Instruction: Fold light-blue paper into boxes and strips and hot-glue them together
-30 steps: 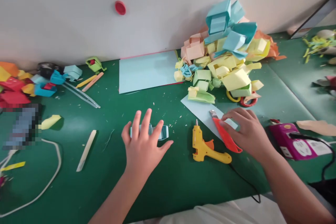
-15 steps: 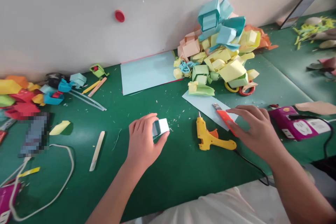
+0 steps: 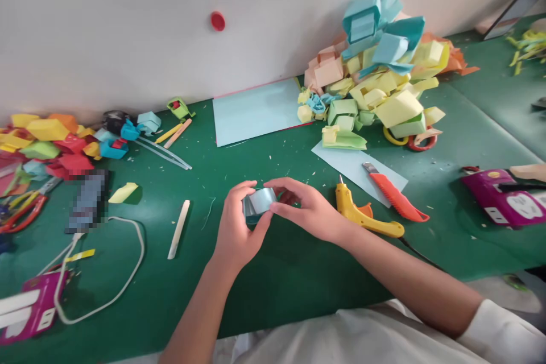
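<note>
A small folded light-blue paper piece [image 3: 258, 203] is held just above the green table [image 3: 298, 273] in front of me. My left hand [image 3: 238, 228] grips it from the left, fingers curled round it. My right hand [image 3: 305, 209] pinches its right side with fingertips. A yellow glue gun [image 3: 362, 216] lies just right of my right hand. Beyond it an orange utility knife [image 3: 394, 193] rests on a light-blue paper sheet [image 3: 350, 164].
A heap of folded yellow, green and blue paper pieces [image 3: 379, 79] sits at the back right by the wall. A larger blue sheet [image 3: 256, 111] lies behind. Coloured paper scraps [image 3: 46, 142], a white cable [image 3: 123, 278], a glue stick [image 3: 178, 228] and purple power strips [image 3: 501, 202] lie around.
My right hand left the orange knife and came left onto the blue paper piece. My left hand lifted the piece from the table, and both hands now hold it.
</note>
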Demonstrator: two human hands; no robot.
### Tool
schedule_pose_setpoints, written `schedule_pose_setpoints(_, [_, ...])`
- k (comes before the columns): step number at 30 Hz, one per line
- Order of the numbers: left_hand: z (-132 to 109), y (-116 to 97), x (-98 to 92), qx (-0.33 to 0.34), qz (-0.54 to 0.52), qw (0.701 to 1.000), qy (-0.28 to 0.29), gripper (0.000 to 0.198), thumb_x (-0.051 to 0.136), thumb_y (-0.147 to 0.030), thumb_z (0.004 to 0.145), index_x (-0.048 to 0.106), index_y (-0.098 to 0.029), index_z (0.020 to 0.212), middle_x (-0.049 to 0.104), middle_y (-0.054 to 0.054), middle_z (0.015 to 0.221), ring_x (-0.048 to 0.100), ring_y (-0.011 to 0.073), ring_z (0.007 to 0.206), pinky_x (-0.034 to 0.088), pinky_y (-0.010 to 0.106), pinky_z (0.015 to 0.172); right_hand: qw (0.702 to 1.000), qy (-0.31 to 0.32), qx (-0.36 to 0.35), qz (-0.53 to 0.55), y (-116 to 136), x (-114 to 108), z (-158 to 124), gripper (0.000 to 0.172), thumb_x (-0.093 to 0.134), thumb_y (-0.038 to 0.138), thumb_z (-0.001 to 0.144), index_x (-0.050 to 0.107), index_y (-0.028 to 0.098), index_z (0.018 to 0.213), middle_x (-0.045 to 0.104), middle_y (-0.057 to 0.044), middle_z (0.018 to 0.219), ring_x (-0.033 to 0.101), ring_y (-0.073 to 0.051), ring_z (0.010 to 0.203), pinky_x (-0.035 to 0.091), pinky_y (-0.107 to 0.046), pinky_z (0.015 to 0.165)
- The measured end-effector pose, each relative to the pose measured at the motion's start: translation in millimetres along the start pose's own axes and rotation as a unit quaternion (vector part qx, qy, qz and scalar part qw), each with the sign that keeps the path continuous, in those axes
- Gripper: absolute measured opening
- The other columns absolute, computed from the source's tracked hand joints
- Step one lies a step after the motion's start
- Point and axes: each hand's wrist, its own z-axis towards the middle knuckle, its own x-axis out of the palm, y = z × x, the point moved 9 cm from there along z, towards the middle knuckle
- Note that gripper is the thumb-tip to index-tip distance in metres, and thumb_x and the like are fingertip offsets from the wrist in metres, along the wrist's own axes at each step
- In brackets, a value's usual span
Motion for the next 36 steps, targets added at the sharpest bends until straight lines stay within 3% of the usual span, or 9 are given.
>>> schedule_pose_setpoints(5, [-16,13,-2.2,-0.023,-0.034,0.999,0.027,0.057,0.067,-0.024,0.091,0.04,-0.024,0.142,0.051,0.016,0.146,0.051,0.0301,0.138,0.046,0.051,0.113,0.994,-0.025,-0.028,-0.104,14,10,4,0.033,0.073,0.03,0.088,0.066,0.024,0.12,0.066,-0.003,0.102,0.06,-0.018,0.082,0.052,-0.035,0.075])
schedule_pose_setpoints(9, [-24,24,-0.7,-0.052,-0.05,0.996,0.046,0.061,0.066,-0.017,0.089,0.041,-0.025,0.144,0.05,0.014,0.146,0.051,0.0291,0.138,0.049,0.049,0.112,0.984,-0.012,-0.051,-0.168,23,25,4,0.032,0.074,0.027,0.087,0.067,0.025,0.117,0.064,-0.002,0.098,0.059,-0.018,0.081,0.051,-0.034,0.072])
schedule_pose_setpoints(15, [-29,27,-2.8,-0.05,-0.076,0.995,0.029,0.059,0.066,-0.014,0.087,0.044,-0.026,0.14,0.053,0.013,0.143,0.055,0.0282,0.134,0.051,0.047,0.109,0.975,0.002,-0.114,-0.189,29,35,2,0.046,0.077,0.029,0.087,0.06,0.025,0.129,0.065,-0.005,0.105,0.06,-0.023,0.099,0.053,-0.04,0.086])
schedule_pose_setpoints(20, [-30,28,-1.6,-0.05,-0.086,0.995,0.033,0.054,0.068,-0.023,0.089,0.046,-0.025,0.139,0.053,0.014,0.143,0.055,0.0302,0.133,0.051,0.049,0.109,0.976,0.014,-0.145,-0.163,29,31,-7,0.052,0.076,0.038,0.09,0.054,0.026,0.136,0.062,-0.008,0.114,0.059,-0.025,0.105,0.054,-0.043,0.09])
schedule_pose_setpoints(25, [-31,31,-2.9,-0.072,-0.08,0.994,0.028,0.061,0.07,-0.026,0.091,0.042,-0.026,0.145,0.052,0.014,0.145,0.054,0.0301,0.134,0.051,0.047,0.109,0.977,0.003,-0.154,-0.15,28,17,-21,0.045,0.069,0.035,0.095,0.053,0.027,0.137,0.06,-0.011,0.122,0.059,-0.025,0.105,0.057,-0.043,0.085])
schedule_pose_setpoints(30, [-29,27,-4.1,-0.062,-0.042,0.997,0.03,0.055,0.068,-0.025,0.093,0.045,-0.025,0.142,0.054,0.014,0.144,0.055,0.0304,0.134,0.05,0.048,0.109,0.975,-0.038,-0.141,-0.17,22,-5,-41,0.041,0.065,0.031,0.097,0.054,0.029,0.136,0.059,-0.01,0.122,0.06,-0.024,0.099,0.058,-0.043,0.083])
schedule_pose_setpoints(36, [-17,28,-21.7,-0.03,0.042,0.999,0.019,0.053,0.067,-0.027,0.094,0.045,-0.025,0.142,0.057,0.015,0.14,0.058,0.0304,0.13,0.053,0.045,0.104,0.94,-0.133,-0.155,-0.274,26,-55,-79,0.036,0.06,0.026,0.097,0.058,0.031,0.133,0.06,-0.009,0.121,0.062,-0.027,0.105,0.056,-0.044,0.086])
